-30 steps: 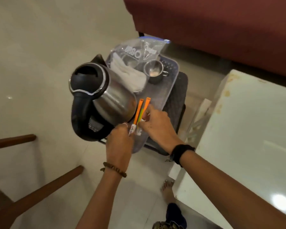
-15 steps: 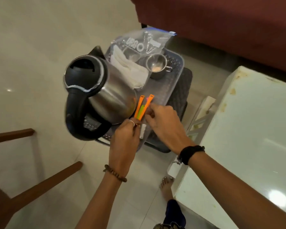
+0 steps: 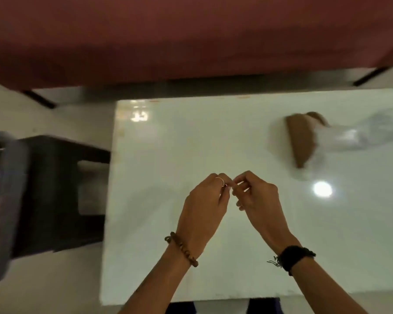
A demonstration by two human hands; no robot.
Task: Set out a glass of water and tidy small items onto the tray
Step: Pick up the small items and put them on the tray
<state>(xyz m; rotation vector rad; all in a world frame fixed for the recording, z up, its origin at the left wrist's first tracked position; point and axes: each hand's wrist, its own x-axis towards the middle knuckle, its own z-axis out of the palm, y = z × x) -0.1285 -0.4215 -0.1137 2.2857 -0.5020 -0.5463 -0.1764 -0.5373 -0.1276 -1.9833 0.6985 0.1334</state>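
Observation:
My left hand [image 3: 204,200] and my right hand [image 3: 256,196] hover side by side over the middle of a white table [image 3: 168,143]. Their curled fingertips almost touch, and I see nothing held in either hand. A thin ring sits on a left finger. The grey tray [image 3: 0,200] is a blurred shape at the far left edge, resting on a black stool [image 3: 55,189], with an orange smear on it. The kettle, cup and pens are out of sight.
A brown object [image 3: 302,141] lies on the table at the right, partly inside a clear plastic bag [image 3: 354,137]. A dark red sofa [image 3: 191,37] runs along the far side. Pale floor shows between stool and sofa.
The view has swung right from the tray to the white table. Both hands have left the orange pens on the tray and now meet above the table.

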